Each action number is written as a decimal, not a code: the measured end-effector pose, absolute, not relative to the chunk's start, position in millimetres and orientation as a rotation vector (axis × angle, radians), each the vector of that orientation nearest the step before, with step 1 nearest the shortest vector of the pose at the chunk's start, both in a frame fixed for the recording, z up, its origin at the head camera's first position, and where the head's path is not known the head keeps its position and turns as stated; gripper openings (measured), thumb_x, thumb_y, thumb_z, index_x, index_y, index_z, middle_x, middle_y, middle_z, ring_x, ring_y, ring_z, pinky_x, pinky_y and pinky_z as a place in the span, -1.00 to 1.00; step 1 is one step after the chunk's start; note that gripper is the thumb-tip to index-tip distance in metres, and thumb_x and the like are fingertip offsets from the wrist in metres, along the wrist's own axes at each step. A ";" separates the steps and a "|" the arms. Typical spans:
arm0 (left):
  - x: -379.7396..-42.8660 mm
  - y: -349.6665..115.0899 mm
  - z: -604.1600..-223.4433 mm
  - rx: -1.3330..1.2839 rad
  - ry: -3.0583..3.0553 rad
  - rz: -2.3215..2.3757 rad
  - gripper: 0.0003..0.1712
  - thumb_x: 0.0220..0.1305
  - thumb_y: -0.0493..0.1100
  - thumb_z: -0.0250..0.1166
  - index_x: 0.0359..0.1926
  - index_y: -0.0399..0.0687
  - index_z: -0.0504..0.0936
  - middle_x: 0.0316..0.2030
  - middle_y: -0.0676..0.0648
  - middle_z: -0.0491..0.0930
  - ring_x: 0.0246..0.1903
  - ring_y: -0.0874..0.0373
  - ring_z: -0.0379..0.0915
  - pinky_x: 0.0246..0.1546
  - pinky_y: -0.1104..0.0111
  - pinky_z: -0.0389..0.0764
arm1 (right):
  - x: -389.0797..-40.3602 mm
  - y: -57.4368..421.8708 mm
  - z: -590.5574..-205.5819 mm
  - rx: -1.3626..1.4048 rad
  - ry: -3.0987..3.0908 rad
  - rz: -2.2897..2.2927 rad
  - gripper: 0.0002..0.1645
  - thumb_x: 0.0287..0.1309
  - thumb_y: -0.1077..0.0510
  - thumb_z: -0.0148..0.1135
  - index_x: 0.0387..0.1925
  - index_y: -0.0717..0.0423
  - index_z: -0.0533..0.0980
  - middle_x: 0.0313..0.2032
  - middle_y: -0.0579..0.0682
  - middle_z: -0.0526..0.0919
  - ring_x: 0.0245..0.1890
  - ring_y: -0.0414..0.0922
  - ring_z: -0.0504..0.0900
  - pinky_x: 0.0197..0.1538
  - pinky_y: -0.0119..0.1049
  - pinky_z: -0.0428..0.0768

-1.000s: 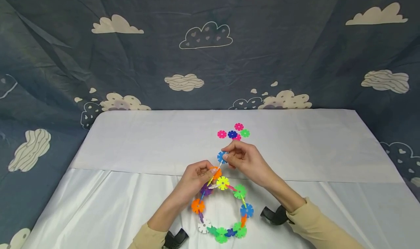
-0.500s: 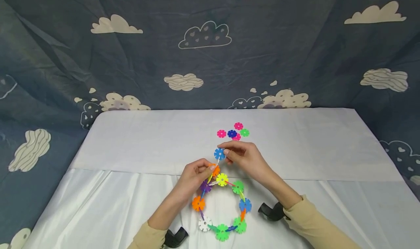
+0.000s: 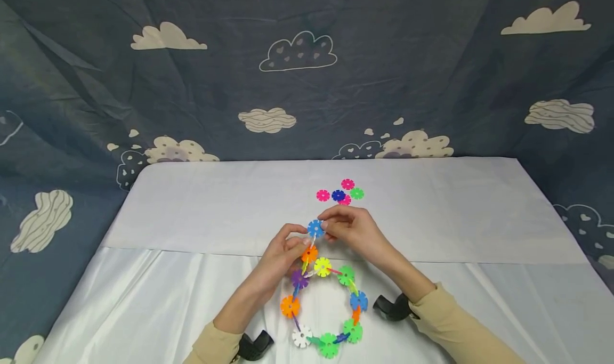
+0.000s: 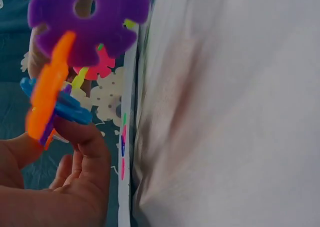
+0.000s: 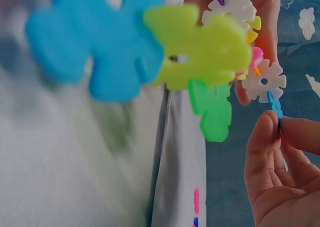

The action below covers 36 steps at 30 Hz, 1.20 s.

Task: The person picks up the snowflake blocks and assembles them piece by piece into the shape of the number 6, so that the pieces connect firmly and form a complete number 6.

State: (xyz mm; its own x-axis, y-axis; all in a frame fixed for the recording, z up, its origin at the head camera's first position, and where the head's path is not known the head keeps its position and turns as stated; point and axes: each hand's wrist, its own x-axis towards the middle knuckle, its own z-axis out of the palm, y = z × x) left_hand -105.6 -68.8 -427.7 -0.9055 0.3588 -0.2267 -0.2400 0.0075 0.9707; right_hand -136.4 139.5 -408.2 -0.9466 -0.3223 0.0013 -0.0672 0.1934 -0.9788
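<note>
Toothed plastic snowflake discs, slotted edge to edge, form a colourful ring of discs (image 3: pixel 290 306) with a short branch at its top left. The branch rises from the purple disc (image 3: pixel 300 279) through an orange disc (image 3: pixel 309 254) and a white disc (image 5: pixel 265 81) to a blue disc (image 3: pixel 315 228). My right hand (image 3: pixel 357 231) pinches this blue disc by its right edge, between thumb and index finger. My left hand (image 3: pixel 278 257) holds the branch around the orange and white discs, its index fingertip near the blue disc. In the left wrist view, nearer discs partly hide the left fingertips.
Beyond the hands, several loose discs lie on the white table cloth (image 3: pixel 216 204): pink discs (image 3: pixel 323 195), a dark blue disc (image 3: pixel 338 195) and a green disc (image 3: pixel 357 193). A dark cloud-patterned curtain (image 3: pixel 206 97) hangs behind. Black wrist mounts (image 3: pixel 392 307) sit near both sleeves.
The blue disc in my right hand has moved slightly left, staying joined to the branch. My left fingers have shifted from the orange disc up towards the white and blue discs.
</note>
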 end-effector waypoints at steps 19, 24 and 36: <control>-106.2 -70.5 -429.0 0.135 1.891 1.963 -0.73 0.46 -0.03 0.14 0.00 -0.10 0.52 -0.48 0.01 0.50 -0.57 0.14 0.45 -0.55 0.42 0.39 | -134.8 137.2 -411.3 -0.408 2.288 -1.769 -0.80 0.31 0.22 0.24 -0.08 0.21 0.60 -0.32 0.23 0.67 -0.36 0.19 0.64 -0.18 -0.07 0.66; -105.8 -70.4 -429.4 0.117 1.899 1.958 -0.78 0.47 -0.07 0.13 -0.03 -0.10 0.50 -0.49 0.01 0.46 -0.60 0.16 0.41 -0.57 0.43 0.36 | -143.2 151.3 -417.8 -0.378 2.328 -1.679 -0.75 0.33 0.23 0.20 -0.03 0.28 0.57 -0.35 0.21 0.66 -0.38 0.12 0.63 -0.24 -0.17 0.65; -104.1 -69.7 -428.1 0.117 1.938 1.914 -0.78 0.46 -0.08 0.11 -0.03 -0.12 0.47 -0.47 0.00 0.41 -0.57 0.16 0.35 -0.55 0.41 0.35 | -185.5 195.0 -421.8 -0.249 2.733 -1.389 -0.80 0.34 0.23 0.20 -0.07 0.23 0.60 -0.36 0.11 0.64 -0.41 0.00 0.56 -0.43 -0.31 0.55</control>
